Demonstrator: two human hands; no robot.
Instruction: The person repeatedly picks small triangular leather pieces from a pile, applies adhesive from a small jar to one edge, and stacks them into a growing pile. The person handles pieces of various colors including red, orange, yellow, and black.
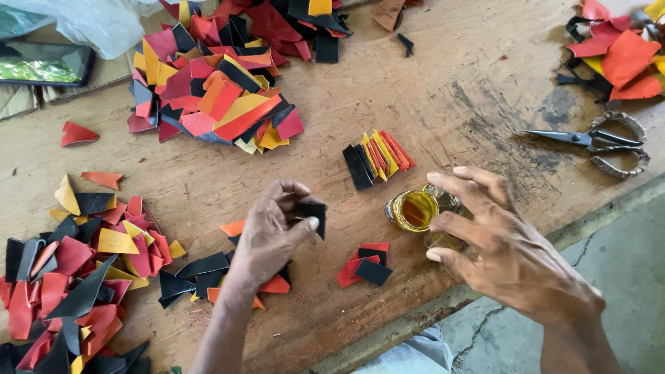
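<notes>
My left hand point(273, 232) pinches a small black leather piece point(315, 213) between thumb and fingers, just above the wooden table point(443, 97). My right hand point(499, 239) hovers with fingers spread around a small glass jar of amber glue point(413, 210), lying tilted with its mouth towards the left; whether the fingers touch it I cannot tell. A fanned row of black, yellow and red pieces point(379, 158) lies just beyond the jar. A few red and black pieces point(365, 266) lie in front of the jar.
A big heap of red, orange, yellow and black scraps point(215, 90) lies at the back. Another heap point(76, 277) fills the left front. Scissors point(599, 142) rest at the right, more scraps point(620, 55) behind them. A phone point(43, 64) lies far left. The table edge runs diagonally at right.
</notes>
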